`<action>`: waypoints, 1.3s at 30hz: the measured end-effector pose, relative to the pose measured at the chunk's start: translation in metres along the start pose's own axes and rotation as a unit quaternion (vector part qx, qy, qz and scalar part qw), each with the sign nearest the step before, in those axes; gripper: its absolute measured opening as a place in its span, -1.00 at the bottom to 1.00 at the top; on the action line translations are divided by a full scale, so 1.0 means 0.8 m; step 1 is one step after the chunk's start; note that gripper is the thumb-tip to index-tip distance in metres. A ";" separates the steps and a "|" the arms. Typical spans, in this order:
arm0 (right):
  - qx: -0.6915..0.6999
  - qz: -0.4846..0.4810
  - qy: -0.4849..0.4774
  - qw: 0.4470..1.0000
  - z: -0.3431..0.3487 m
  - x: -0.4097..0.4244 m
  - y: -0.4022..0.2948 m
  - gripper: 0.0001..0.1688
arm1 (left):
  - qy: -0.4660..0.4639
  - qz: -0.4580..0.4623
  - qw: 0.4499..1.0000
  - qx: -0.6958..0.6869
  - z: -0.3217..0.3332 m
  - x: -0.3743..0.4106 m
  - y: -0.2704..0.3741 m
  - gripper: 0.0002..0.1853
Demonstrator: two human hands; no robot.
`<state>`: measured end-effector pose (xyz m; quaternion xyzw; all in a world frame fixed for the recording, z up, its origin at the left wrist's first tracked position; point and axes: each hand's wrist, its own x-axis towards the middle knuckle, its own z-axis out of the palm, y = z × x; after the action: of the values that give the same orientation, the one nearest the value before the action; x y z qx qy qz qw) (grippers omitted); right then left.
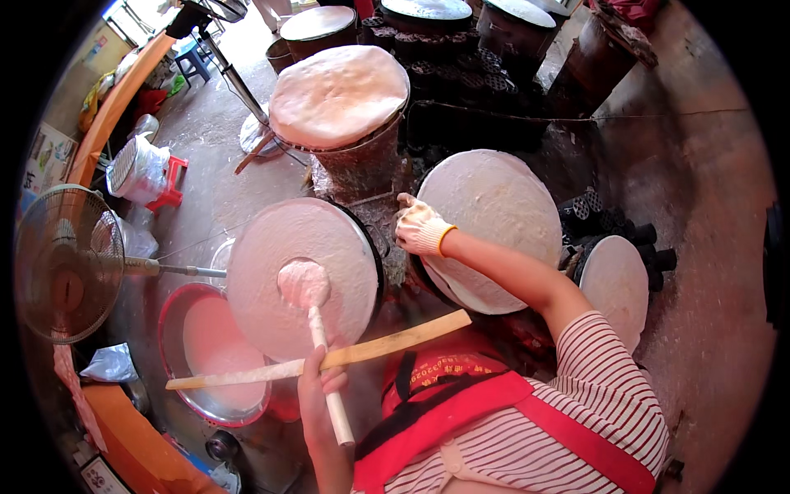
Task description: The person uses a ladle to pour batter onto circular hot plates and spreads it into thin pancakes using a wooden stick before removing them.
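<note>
My bare left hand (324, 375) grips two things at once: the wooden handle of a ladle (333, 401) and a long flat wooden strip (395, 339) that crosses it. The ladle's round, batter-coated head rests on a pale batter sheet (265, 247) covering the left round griddle. My right hand (421, 227), in a whitish glove with a yellow cuff, hovers by the left edge of the right griddle, which bears another pale round sheet (494, 210). Its fingers look partly curled; whether they pinch anything is hidden. Below left, a red-rimmed basin (162, 333) contains pinkish-looking batter.
Ahead, a thick pale sheet (339, 92) overhangs a drum stove (361, 163). Black honeycomb briquettes (608, 219) lie beyond the right griddle, beside a pale disc (617, 284). A standing fan (69, 265) and a red stool (170, 184) are at left. More drum stoves (321, 34) stand behind.
</note>
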<state>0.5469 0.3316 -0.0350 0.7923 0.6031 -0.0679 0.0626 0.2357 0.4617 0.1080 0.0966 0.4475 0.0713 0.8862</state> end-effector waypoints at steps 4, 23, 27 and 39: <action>0.041 0.138 0.068 0.987 -0.054 -0.039 -0.042 -0.39 | -0.015 -0.018 1.000 -0.008 0.011 -0.002 -0.005 -0.65; 0.776 0.286 0.437 0.353 0.002 -0.368 0.049 -0.82 | -0.060 -0.115 0.982 -0.140 0.046 -0.068 -0.159 -0.66; 0.646 0.219 0.566 0.463 0.018 -0.521 0.081 -0.33 | -0.039 -0.115 0.982 -0.141 0.060 -0.079 -0.196 -0.59; 0.724 0.337 0.502 0.332 -0.206 -0.498 0.159 -0.61 | -0.091 -0.188 0.956 -0.207 0.070 -0.089 -0.174 -0.56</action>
<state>0.5698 -0.0496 0.2019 0.5457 -0.0847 -0.0406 -0.8327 0.2449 0.3055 0.1634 -0.1692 0.3503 -0.0146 0.9211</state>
